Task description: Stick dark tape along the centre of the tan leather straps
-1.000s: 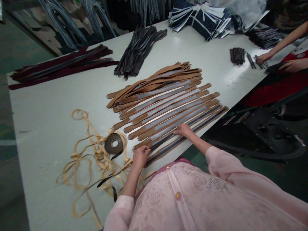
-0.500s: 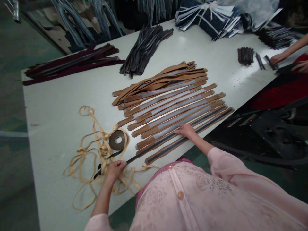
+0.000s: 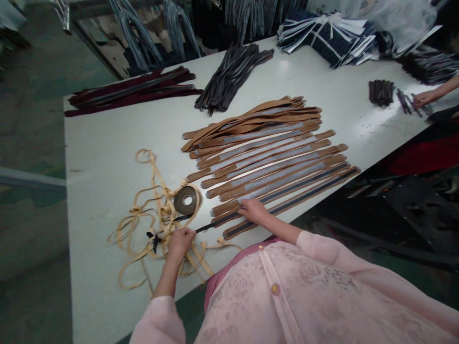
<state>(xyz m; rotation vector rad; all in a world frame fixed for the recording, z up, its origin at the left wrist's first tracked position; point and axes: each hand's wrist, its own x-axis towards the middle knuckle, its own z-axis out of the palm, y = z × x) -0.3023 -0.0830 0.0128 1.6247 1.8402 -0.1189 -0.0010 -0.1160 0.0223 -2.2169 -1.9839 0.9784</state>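
Observation:
My left hand [image 3: 182, 239] pinches a narrow black tape [image 3: 205, 228], which stretches taut over to a brown fabric strip. My right hand [image 3: 252, 210] lies on that strip, fingers curled down at the tape; what its fingertips hold is hidden. A tape roll [image 3: 179, 200] rests flat on the table just beyond my left hand. Loose cream ribbon [image 3: 134, 210] tangles around the roll and under the left hand. The brown strip nearest me [image 3: 294, 203] has a dark band along its middle. Beyond it, several brown strips with grey bands [image 3: 279, 174] lie side by side.
A heap of brown strips [image 3: 251, 122] lies past the row. Farther back are dark grey strips [image 3: 233, 76], maroon strips [image 3: 132, 93] and a tied navy bundle [image 3: 330, 40]. At right, another person's hand [image 3: 425, 99] handles short dark pieces. The white table's edge [image 3: 311, 203] runs before me.
My right hand has slid left along the strip, closer to my left hand, which still holds the tape. The view has shifted, and the other person's hand has moved among the dark pieces.

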